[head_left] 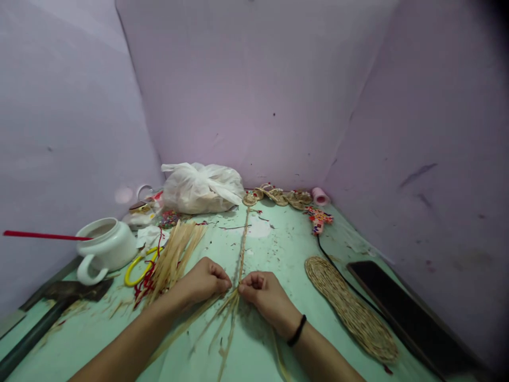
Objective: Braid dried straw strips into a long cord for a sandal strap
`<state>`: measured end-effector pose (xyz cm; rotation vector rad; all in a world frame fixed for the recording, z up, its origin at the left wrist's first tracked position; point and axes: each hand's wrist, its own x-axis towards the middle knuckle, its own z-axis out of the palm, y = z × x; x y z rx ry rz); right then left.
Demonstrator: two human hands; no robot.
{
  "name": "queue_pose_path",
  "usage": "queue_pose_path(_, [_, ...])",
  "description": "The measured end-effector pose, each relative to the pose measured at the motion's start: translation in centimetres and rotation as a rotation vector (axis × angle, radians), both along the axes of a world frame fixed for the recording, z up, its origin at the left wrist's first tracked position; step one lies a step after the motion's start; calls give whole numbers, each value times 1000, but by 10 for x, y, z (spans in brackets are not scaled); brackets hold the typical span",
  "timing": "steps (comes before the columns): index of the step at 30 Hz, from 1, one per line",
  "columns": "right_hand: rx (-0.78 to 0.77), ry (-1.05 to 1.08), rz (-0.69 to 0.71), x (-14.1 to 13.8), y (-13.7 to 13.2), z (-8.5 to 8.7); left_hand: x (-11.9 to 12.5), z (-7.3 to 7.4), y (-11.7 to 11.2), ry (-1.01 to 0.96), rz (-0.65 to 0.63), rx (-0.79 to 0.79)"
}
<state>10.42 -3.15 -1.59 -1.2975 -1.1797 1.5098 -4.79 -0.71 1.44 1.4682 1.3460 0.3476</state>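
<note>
A thin straw braid [243, 241] runs up the middle of the table, its far end near several small woven pieces. At its near end loose straw strands [227, 334] fan out toward me. My left hand [207, 281] is closed just left of that end, thumb and finger pinching a straw strand. On the other side my right hand [265, 297], with a dark band on its wrist, pinches strands where the braid splits. The exact strands inside the fingertips are partly hidden.
Left of my hands lie a straw bundle [178, 249], yellow-handled scissors [129, 273], a white pot [115, 244] and a hammer [66, 292]. A tied plastic bag [202, 188] is at the back. To the right are a woven sole [352, 307], a dark flat slab [405, 313] and a pink spool [320, 196].
</note>
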Motion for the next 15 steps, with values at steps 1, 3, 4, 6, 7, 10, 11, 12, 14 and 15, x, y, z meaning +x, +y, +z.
queue_pose_path(1, [-4, 8, 4, 0, 0, 1, 0, -1, 0, 12, 1, 23])
queue_pose_path(3, [-5, 23, 8, 1, -1, 2, 0, -2, -1, 21, 6, 74])
queue_pose_path(4, [-5, 31, 9, 1, -2, 3, 2, -4, -1, 14, 16, 107])
queue_pose_path(6, [-7, 47, 11, 1, -3, 3, 5, -6, -3, -2, 49, 182])
queue_pose_path(7, [-7, 51, 9, 1, -3, 4, 7, -8, -4, -3, 65, 214])
queue_pose_path(10, [-5, 47, 4, 1, -3, 3, 11, -13, -6, 46, 80, 280])
queue_pose_path(11, [-7, 43, 5, 1, -3, 3, 11, -14, -6, 73, 76, 303])
queue_pose_path(12, [-9, 41, 7, 1, -3, 2, 12, -15, -7, 97, 67, 328])
queue_pose_path(14, [-6, 38, 12, 1, -2, 2, 11, -14, -9, 136, 35, 359])
queue_pose_path(15, [-4, 36, 11, 1, -2, 1, 11, -13, -9, 146, 13, 355])
